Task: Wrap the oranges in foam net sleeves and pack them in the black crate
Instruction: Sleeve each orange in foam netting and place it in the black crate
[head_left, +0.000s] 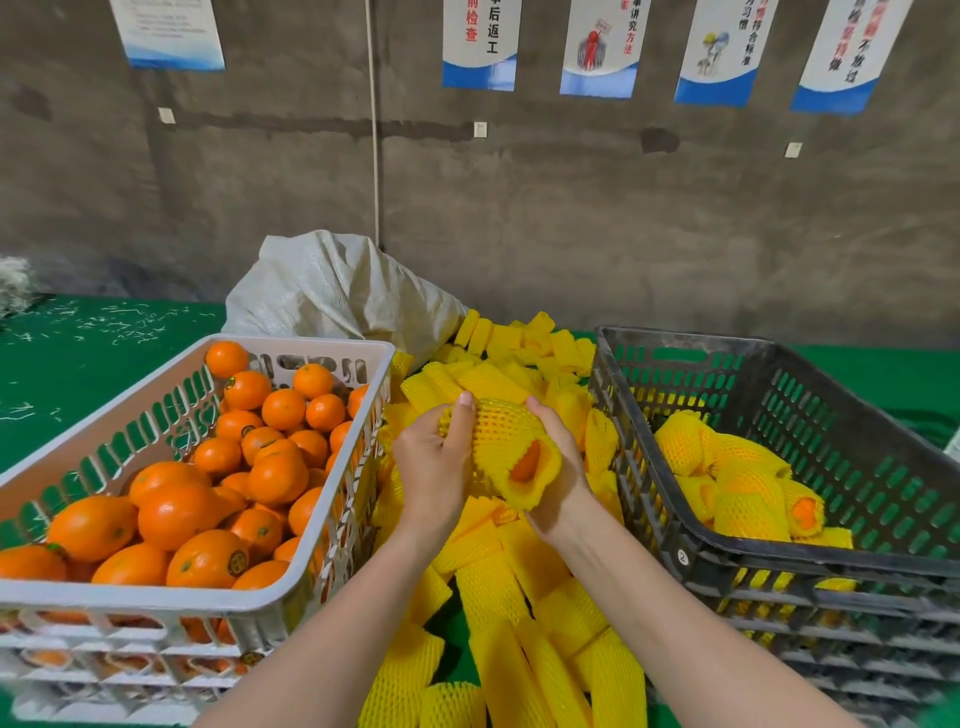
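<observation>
Together the left hand (434, 462) and right hand (563, 483) each grip the sleeved orange (498, 441) above loose foam sleeves (493, 582).

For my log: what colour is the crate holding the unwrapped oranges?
Light grey to white; the slotted crate shows best in the head view.

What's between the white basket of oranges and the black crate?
In the head view, a heap of yellow foam net sleeves lies there; above it the left hand and right hand hold a sleeved orange.
</observation>
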